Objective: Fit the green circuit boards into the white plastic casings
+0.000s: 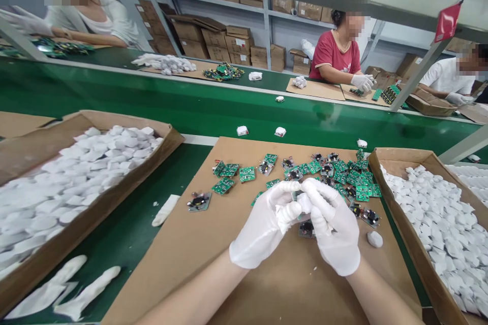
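My left hand [263, 221], in a white glove, is closed at the fingertips around a small circuit board [294, 196], of which only a sliver shows. Against that board my right hand [335, 228], also gloved, pinches a small white lump [304, 203]. The fingers of both hands meet and hide most of the two pieces. Beneath and beyond them, several green circuit boards [356, 177] lie scattered on a brown cardboard sheet [183, 269]. A loose white lump [375, 239] rests right of my right hand.
Cardboard trays of white lumps stand at left [171, 139] and right [385, 203]. White glove-like scraps [89, 289] lie at lower left. A green conveyor belt [190, 106] carries several white-topped pieces. Across it, co-workers sit by boards; one wears a red shirt [333, 56].
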Available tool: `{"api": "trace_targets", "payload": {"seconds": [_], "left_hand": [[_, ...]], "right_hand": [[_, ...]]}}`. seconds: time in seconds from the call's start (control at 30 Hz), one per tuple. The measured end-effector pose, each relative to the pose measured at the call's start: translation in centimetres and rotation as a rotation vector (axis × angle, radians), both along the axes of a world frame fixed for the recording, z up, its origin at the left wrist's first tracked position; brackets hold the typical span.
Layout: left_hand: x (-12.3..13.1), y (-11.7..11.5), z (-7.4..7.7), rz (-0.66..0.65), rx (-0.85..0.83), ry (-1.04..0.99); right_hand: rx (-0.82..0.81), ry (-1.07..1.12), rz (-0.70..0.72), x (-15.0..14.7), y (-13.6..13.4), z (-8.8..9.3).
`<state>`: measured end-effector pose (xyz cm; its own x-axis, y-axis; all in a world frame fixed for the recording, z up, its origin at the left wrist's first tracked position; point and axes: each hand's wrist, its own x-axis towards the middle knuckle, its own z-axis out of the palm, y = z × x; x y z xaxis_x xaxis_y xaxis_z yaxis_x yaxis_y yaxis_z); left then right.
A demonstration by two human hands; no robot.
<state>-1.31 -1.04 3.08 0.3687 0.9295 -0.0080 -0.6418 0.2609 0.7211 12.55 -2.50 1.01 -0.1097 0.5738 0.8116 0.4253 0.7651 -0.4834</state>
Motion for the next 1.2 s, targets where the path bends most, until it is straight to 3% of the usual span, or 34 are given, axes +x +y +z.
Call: {"api": "trace_targets", "payload": {"seconds": [0.4,0.63,0.93,1.2], "left_hand": [[0.4,0.1,0.3,0.137,-0.071,0.137],[0.2,0.1,0.6,-0.003,-0.055,0.059],[0.1,0.0,0.5,-0.122,0.054,0.054],[0.3,0.2,-0.1,-0.010,0.098,0.124]], "right_hand": [[0.033,-0.244,-0.005,0.1,0.2,-0.1],[-0.045,0.000,-0.040,0.8,-0.2,0.6],[-0.034,-0.253,-0.016,1.9,0.8,0.9],[0.059,-0.398,-0.144,0.7,0.4,-0.2]]}}
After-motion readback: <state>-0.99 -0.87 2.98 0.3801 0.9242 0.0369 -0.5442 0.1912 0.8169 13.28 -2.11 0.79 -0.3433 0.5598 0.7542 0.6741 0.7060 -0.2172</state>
